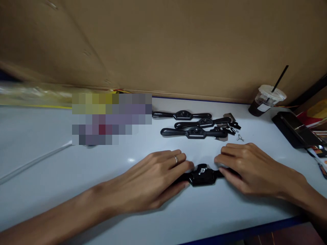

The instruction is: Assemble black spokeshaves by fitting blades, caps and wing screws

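Two hands and one tool, head view. A black spokeshave lies crosswise between the left hand and the right hand. The left hand is closed around one handle, thumb along the near side and fingers over the far side; the right hand is closed about the opposite handle in much the same way, covering most of it. Neither hand visibly holds anything else. The paired hold presumably keeps the tool level and steady; it also leaves the middle uncovered, where a silver wing screw sits. Whether the spokeshave rests on the white table or is slightly raised cannot be told.

Beyond the grip lie three further spokeshave bodies: a far one, a middle one and a near one. They lie roughly parallel, probably so that each handle can be picked up easily. At their right ends, beyond the right hand, metal blades, black cap pieces and a loose wing screw are gathered, apparently to keep small parts together; the overlap prevents an exact count. Farther beyond the right hand, near the cardboard wall, stands a lidded plastic cup with a black straw, seemingly set aside from the handwork.
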### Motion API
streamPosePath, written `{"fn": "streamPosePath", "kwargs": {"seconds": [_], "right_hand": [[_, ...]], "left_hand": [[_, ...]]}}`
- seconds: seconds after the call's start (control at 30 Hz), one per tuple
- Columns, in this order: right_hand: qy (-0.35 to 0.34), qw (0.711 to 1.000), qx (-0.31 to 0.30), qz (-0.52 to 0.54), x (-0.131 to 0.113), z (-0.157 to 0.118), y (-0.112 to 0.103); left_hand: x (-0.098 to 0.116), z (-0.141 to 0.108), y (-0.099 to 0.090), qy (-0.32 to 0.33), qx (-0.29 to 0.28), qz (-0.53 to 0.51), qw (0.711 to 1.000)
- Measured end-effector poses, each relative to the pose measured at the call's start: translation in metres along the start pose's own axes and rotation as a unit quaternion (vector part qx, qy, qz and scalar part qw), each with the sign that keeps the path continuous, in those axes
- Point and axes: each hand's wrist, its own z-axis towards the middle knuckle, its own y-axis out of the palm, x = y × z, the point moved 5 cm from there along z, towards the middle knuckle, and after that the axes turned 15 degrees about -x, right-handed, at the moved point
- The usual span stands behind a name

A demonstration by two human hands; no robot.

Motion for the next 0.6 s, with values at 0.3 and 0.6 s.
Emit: {"fn": "streamPosePath", "kwargs": {"seconds": [0.3, 0.6], "right_hand": [[-0.018, 0.999, -0.043, 0.018, -0.0059, -0.0009, -0.0008], [-0.037, 0.999, -0.035, 0.011, -0.0099, 0.0007, 0.0034]], "left_hand": [[0.0005, 0.0, 0.0021, -0.001, -0.006, 0.023, 1.0], [0.0028, 0.0026, -0.0009, 0.012, -0.008, 0.022, 1.0]]}}
